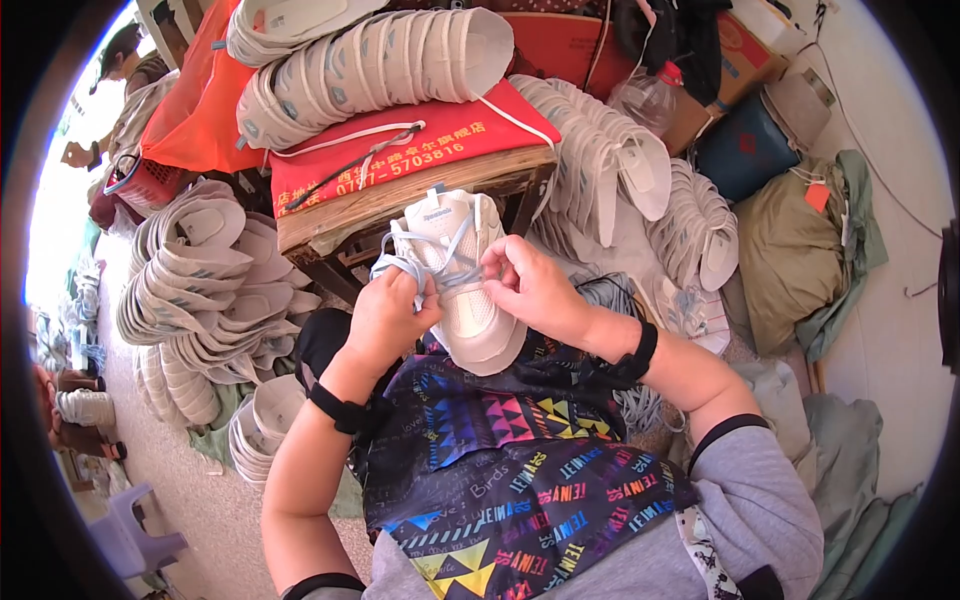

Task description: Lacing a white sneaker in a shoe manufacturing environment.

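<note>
A white shoe upper [478,335] lies over my lap against the edge of a wooden stool [320,238], its toe pointing at me and its tongue away. A pale blue shoelace [462,240] runs loosely across its eyelets. On the upper's left side, my left hand [395,312] is closed, pinching a loop of the lace. My right hand [540,292] pinches at the eyelets on the opposite side, its fingertips on the lace. The exact grip of the right fingertips is partly hidden.
Nested shoe uppers [380,75] lie on a red cloth [420,140] atop the stool, beside a thin dark hook tool [350,165]. More stacks [190,290] stand at left, others [610,150] at right. A purple plastic stool [135,530] and an olive sack [790,250] flank me.
</note>
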The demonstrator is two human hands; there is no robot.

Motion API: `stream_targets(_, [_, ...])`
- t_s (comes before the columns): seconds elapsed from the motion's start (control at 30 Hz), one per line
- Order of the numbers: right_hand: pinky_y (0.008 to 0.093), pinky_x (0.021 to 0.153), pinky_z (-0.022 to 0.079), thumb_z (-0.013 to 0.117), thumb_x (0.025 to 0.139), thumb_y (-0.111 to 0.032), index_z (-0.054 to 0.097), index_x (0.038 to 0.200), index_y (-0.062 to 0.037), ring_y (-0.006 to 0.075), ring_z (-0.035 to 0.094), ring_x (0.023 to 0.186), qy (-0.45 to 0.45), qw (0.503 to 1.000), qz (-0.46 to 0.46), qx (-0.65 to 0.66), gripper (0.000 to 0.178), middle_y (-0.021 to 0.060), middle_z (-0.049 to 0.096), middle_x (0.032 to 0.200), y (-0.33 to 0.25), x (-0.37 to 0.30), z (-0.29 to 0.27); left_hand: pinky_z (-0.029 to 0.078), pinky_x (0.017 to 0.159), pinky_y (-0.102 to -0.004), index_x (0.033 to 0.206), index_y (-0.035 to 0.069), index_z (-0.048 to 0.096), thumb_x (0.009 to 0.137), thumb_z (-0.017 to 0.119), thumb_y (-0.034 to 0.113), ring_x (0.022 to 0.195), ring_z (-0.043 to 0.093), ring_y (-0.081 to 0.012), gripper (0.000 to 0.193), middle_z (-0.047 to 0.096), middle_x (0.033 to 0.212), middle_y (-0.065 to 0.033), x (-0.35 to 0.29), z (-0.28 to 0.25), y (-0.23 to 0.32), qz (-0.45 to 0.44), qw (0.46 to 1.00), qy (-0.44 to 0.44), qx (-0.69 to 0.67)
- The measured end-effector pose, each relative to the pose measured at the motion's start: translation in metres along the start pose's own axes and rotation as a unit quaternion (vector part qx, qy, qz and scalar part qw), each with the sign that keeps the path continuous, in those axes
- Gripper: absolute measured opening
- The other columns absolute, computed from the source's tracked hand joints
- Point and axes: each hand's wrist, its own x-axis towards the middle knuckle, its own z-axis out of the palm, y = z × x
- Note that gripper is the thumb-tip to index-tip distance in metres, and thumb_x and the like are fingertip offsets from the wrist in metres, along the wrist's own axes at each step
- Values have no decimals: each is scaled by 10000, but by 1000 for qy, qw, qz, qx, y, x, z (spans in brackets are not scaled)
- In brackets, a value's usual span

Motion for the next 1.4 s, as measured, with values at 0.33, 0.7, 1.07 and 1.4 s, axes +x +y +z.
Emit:
stream_targets(0.33, [432,724,498,617,793,-73,486,1015,-30,348,614,853,-84,958,-144,-235,261,148,584,946,-13,34,-5,357,531,-295,860,16,613,832,653,59,590,392,-110,64,418,668,-8,-18,15,-5,-219,950,50,-217])
stream_targets(0.7, [209,598,415,583,774,45,510,945,-48,26,468,689,-95,986,-18,139,208,-39,500,794,19,31,-8,370,564,-217,895,25,627,997,531,221,617,436,-40,241,511,695,28,-22,12,-3,-259,899,87,-343])
stream_targets(1.07, [358,759,497,653,774,-65,589,976,-23,263,585,835,10,943,-278,-185,216,92,573,890,-11,-10,-4,343,517,-254,677,93,429,1049,348,378,491,320,-86,476,351,566,25,58,-85,8,-190,868,93,-449])
stream_targets(1.4, [367,848,485,637,784,-89,579,1082,5,300,582,940,-38,939,-288,-186,318,135,586,976,-13,-6,5,323,495,-237,708,113,410,1066,322,242,419,264,-61,390,311,574,30,112,-197,86,10,763,5,-646])
